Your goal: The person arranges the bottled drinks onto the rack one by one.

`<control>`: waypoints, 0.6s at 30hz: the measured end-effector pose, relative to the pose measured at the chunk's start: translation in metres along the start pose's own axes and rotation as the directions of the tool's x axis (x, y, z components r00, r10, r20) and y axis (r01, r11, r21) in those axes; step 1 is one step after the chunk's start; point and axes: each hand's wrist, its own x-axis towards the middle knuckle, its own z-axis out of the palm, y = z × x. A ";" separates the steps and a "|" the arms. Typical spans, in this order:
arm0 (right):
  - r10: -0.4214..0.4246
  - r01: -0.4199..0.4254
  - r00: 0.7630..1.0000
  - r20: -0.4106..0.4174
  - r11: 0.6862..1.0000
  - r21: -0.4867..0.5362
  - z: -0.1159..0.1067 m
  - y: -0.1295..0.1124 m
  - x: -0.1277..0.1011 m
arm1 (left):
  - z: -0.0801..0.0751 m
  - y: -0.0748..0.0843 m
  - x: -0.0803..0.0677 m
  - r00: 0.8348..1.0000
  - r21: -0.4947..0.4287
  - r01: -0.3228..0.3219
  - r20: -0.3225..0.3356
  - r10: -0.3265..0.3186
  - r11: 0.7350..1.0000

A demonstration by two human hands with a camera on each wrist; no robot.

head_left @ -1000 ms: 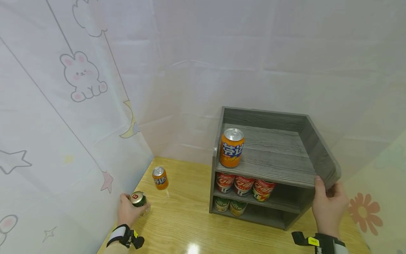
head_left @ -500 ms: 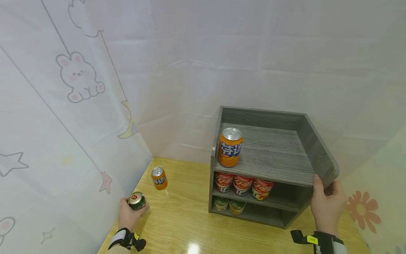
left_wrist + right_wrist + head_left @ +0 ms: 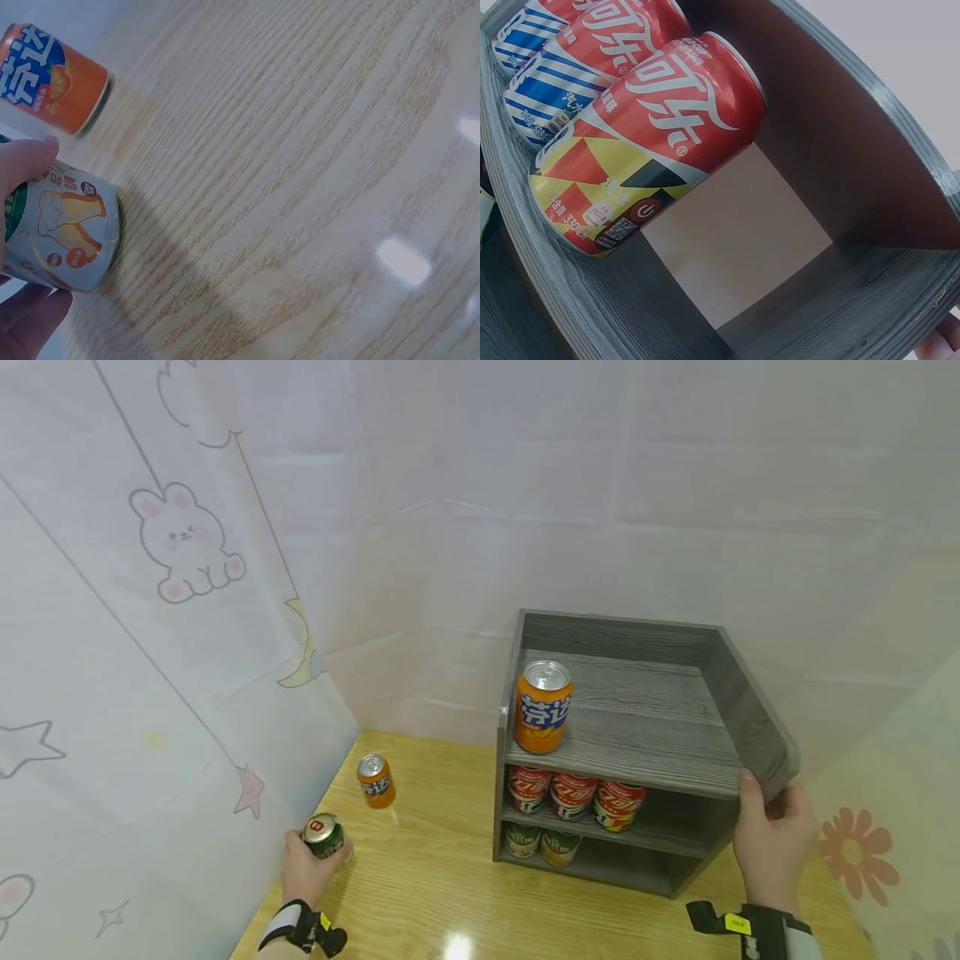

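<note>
My left hand (image 3: 306, 868) grips a green and pale drink can (image 3: 323, 835) that stands on the table at the left. In the left wrist view, thumb and fingers lie on both sides of this can (image 3: 71, 229). My right hand (image 3: 775, 843) holds the front right edge of a grey wooden shelf (image 3: 645, 718), thumb on the front. An orange soda can (image 3: 543, 714) stands on its top board at the left. Red cola cans (image 3: 573, 795) fill the left of the middle tier, seen close as a cola can (image 3: 652, 142) in the right wrist view. Green cans (image 3: 542, 845) stand below.
A second orange soda can (image 3: 377, 782) stands on the wooden table (image 3: 420, 893) just behind the green can. Printed white sheeting (image 3: 442, 568) hangs behind and at both sides; the left sheet comes close to my left hand.
The view has shifted slightly. Both hands keep their hold, and the cans and shelf have not visibly moved.
</note>
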 end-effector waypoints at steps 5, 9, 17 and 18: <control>0.000 0.000 1.000 0.005 1.000 -0.002 0.000 0.001 0.000 | 0.002 0.002 -0.002 0.999 0.004 -0.020 -0.026 0.020 1.000; 0.024 -0.024 1.000 0.011 1.000 0.001 0.000 0.000 0.000 | 0.004 0.005 -0.002 0.997 0.003 -0.049 -0.062 0.049 0.999; 0.030 -0.030 0.999 0.014 1.000 -0.003 0.000 -0.001 0.001 | 0.007 0.010 -0.001 0.986 0.047 -0.132 -0.097 0.136 0.990; 0.027 -0.027 0.999 0.017 1.000 -0.001 0.000 -0.001 0.001 | 0.007 0.011 -0.001 0.986 0.052 -0.135 -0.090 0.139 0.989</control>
